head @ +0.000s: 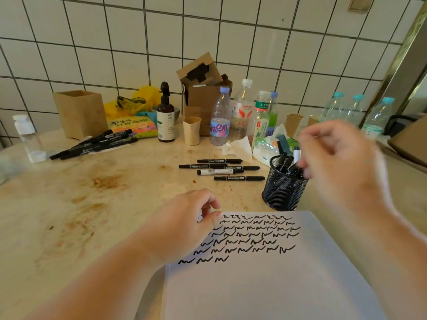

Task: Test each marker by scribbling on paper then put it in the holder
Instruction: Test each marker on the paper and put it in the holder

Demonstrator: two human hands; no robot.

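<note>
Judging well underway: black mesh holder (pixel 283 188) part-filled, four black markers (pixel 221 169) left of holder untested; left hand (pixel 184 225) curled, pressing scribbled white paper (pixel 265 262); right hand (pixel 335 155) blurred above holder, grip unclear.

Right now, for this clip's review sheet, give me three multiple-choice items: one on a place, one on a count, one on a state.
1. Where does the black mesh holder stand?
A. just beyond the paper's far right corner
B. beside the wooden box
C. on the paper

2. How many markers lie in the loose group of markers on the counter, left of the holder?
A. two
B. five
C. nine

3. What is the left hand doing?
A. gripping a marker
B. lifting a bottle
C. resting on the paper's far left corner

Answers:
1 A, the holder sits on the counter past the scribbled paper, under the blurred right hand.
2 B, five capped markers lie side by side.
3 C, its fingertips touch the sheet and hold nothing.
</note>
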